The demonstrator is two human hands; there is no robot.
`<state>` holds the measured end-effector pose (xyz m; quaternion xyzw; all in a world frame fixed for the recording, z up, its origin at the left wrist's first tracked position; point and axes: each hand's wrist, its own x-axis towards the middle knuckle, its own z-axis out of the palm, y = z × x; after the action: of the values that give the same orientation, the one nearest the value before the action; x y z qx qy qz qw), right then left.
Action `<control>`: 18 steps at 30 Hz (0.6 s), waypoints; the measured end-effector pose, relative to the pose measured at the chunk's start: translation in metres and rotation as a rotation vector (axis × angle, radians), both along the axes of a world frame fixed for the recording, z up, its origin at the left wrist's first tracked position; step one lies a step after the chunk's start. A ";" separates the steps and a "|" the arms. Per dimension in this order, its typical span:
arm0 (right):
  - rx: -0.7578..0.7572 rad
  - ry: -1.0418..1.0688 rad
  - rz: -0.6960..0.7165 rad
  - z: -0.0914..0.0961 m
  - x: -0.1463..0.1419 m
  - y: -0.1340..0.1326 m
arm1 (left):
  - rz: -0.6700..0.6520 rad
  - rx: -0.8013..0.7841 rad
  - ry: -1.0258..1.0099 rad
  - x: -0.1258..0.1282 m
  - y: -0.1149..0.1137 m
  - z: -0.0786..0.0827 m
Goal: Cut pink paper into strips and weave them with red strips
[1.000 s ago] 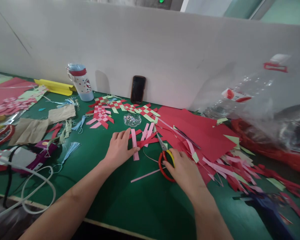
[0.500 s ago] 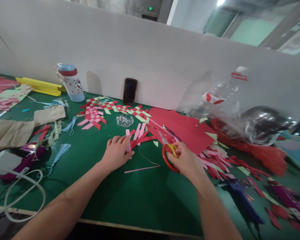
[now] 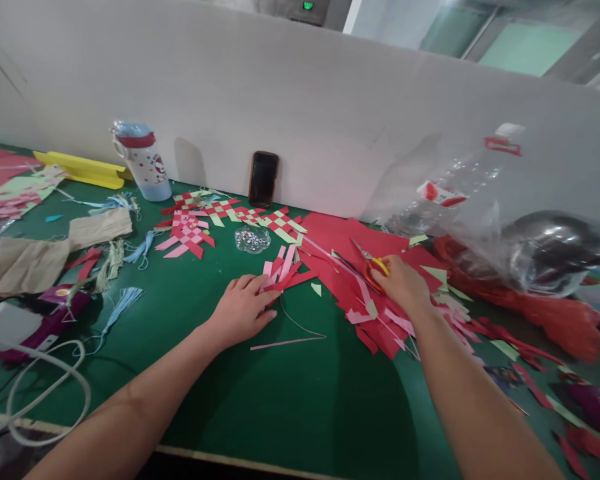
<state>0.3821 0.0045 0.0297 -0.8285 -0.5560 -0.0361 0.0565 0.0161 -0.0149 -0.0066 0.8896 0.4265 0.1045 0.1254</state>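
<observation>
My left hand (image 3: 241,309) lies with its fingers stretched over the lower ends of pink and red paper strips (image 3: 286,268), its thumb apart from them on the green table. Scissors (image 3: 367,257) with yellow and red-orange handles are in my right hand (image 3: 404,283), fingers at the handles. Their blades point up and left, over the large red paper (image 3: 325,230). A thin pink strip (image 3: 280,343) lies between my hands, close to a thin curved strand. Several woven checked paper pieces (image 3: 187,233) rest behind my left hand.
A clear dish of small beads (image 3: 253,239) stands behind the strips. A phone (image 3: 263,179) leans on the partition. A drink bottle (image 3: 144,163) and tassels (image 3: 123,308) are left; a plastic bottle (image 3: 450,187), red bag (image 3: 565,320) and paper scraps are right. A white cable (image 3: 45,373) loops front left.
My right hand has moved up and right with the scissors, onto the red paper. My left thumb has spread away from the strips. The view has shifted slightly.
</observation>
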 end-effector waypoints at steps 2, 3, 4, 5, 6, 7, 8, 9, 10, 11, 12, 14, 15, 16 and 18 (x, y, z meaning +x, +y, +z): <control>0.007 -0.009 0.067 0.001 -0.007 -0.003 | 0.004 0.008 0.001 0.001 0.001 -0.001; 0.017 -0.012 0.115 0.002 -0.015 -0.008 | 0.004 0.010 -0.001 0.001 0.001 -0.001; 0.032 -0.013 0.172 0.003 -0.026 -0.016 | 0.005 0.012 -0.004 0.002 0.001 -0.001; 0.041 -0.001 0.237 0.003 -0.039 -0.025 | 0.007 0.013 -0.008 0.002 0.001 -0.002; 0.026 0.024 0.320 0.002 -0.054 -0.037 | 0.010 0.014 -0.012 0.002 0.001 -0.002; -0.006 0.057 0.412 0.000 -0.070 -0.049 | 0.013 0.015 -0.017 0.002 0.001 -0.002; -0.037 0.085 0.495 -0.003 -0.086 -0.062 | 0.017 0.015 -0.023 0.003 0.000 -0.003; -0.079 0.118 0.598 -0.008 -0.101 -0.074 | 0.020 0.015 -0.031 0.003 0.000 -0.003; -0.101 0.148 0.702 -0.013 -0.115 -0.084 | 0.023 0.015 -0.039 0.003 0.000 -0.003; -0.083 0.146 0.725 -0.018 -0.127 -0.093 | 0.028 0.014 -0.049 0.004 0.000 -0.004; -0.079 0.140 0.719 -0.024 -0.136 -0.099 | 0.037 0.013 -0.059 0.004 0.000 -0.005; -0.067 0.113 0.705 -0.033 -0.145 -0.105 | 0.059 0.013 -0.082 0.003 0.001 -0.006; -0.067 0.095 0.694 -0.036 -0.145 -0.106 | 0.070 0.014 -0.094 0.003 0.002 -0.007; -0.066 0.073 0.681 -0.038 -0.142 -0.105 | 0.078 0.017 -0.107 0.002 0.003 -0.008; -0.064 0.016 0.630 -0.039 -0.126 -0.101 | 0.090 0.025 -0.130 0.000 0.006 -0.010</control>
<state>0.2563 -0.0968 -0.0090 -0.6170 -0.7858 0.0074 0.0432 0.0162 -0.0093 -0.0166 0.8623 0.4558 0.1732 0.1367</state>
